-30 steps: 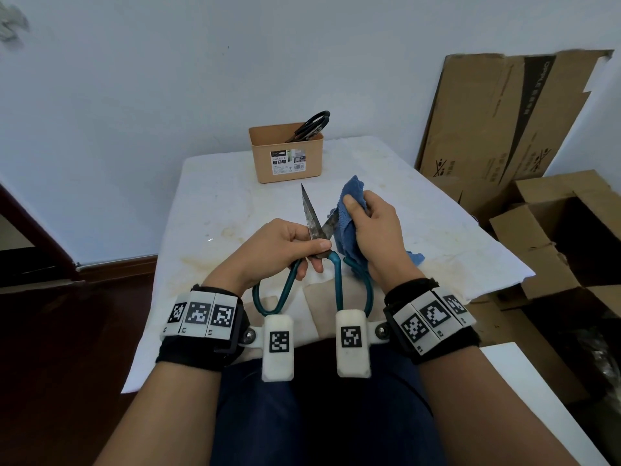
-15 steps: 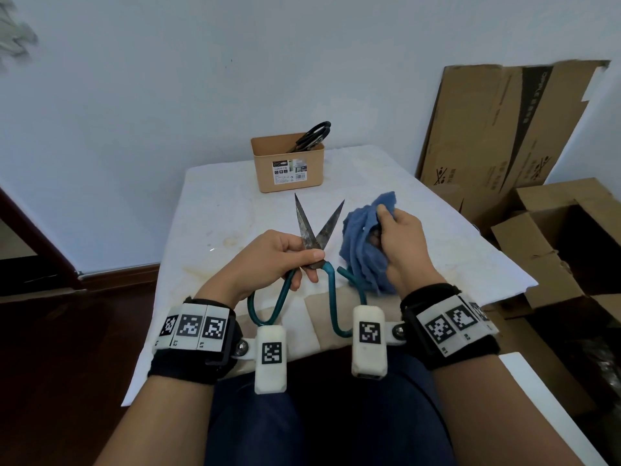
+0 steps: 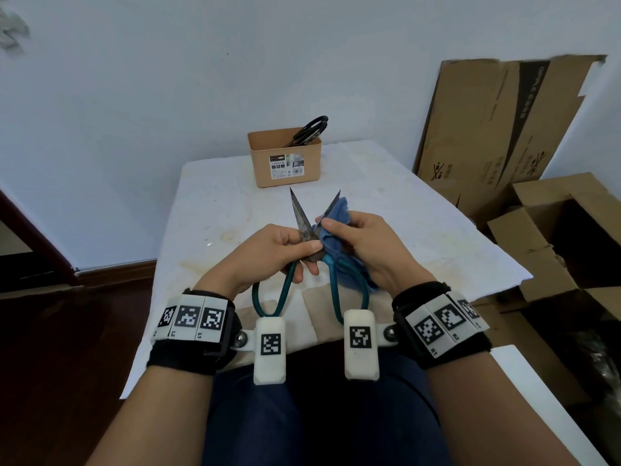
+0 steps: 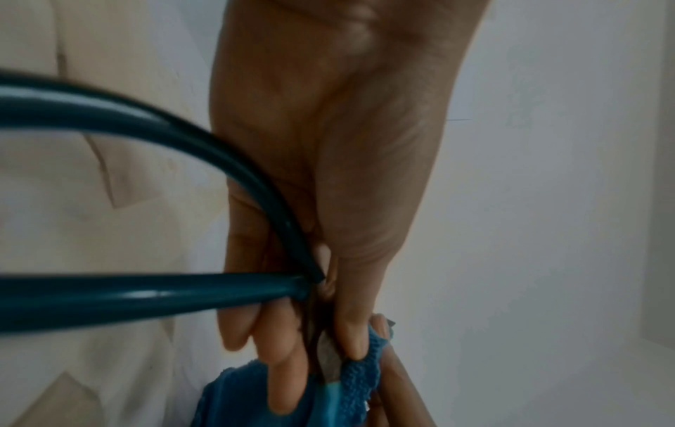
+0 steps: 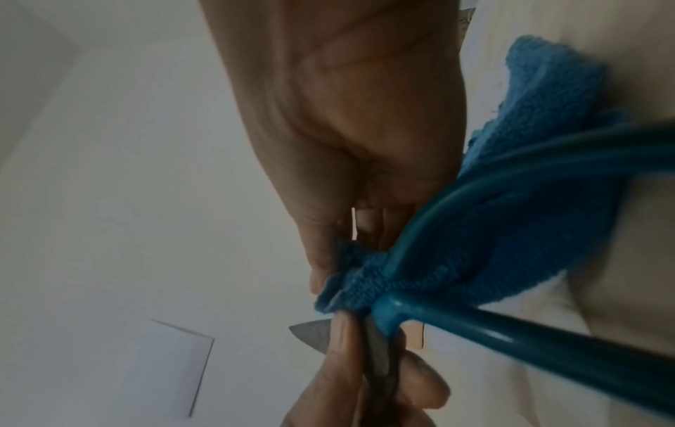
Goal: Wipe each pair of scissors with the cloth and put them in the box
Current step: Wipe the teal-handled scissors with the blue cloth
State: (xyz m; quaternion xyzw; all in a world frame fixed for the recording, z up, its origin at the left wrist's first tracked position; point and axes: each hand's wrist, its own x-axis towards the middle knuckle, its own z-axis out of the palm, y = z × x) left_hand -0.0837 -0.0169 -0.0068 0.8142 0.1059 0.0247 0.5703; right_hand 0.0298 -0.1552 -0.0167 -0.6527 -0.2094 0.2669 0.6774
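Above the table's near edge my left hand (image 3: 285, 250) pinches teal-handled scissors (image 3: 304, 223) at the pivot, blades spread and pointing away. The teal handle loops (image 4: 146, 294) hang toward me. My right hand (image 3: 356, 240) grips a blue cloth (image 3: 331, 235) and presses it against the right blade near the pivot. In the wrist views the cloth (image 5: 475, 245) bunches around the handle (image 5: 511, 341) and blade base (image 4: 328, 358). A tan box (image 3: 285, 166) stands at the table's far edge with black-handled scissors (image 3: 311, 129) upright inside.
The white-covered table (image 3: 235, 210) stretches from my lap to the wall. Flattened cardboard (image 3: 497, 122) leans on the wall at the right, with open cardboard boxes (image 3: 554, 237) on the floor below. Dark floor (image 3: 67, 331) lies to the left.
My right hand, which had drawn the cloth away to the right of the blades, has come back in and now holds it against the right blade. The left hand kept its hold.
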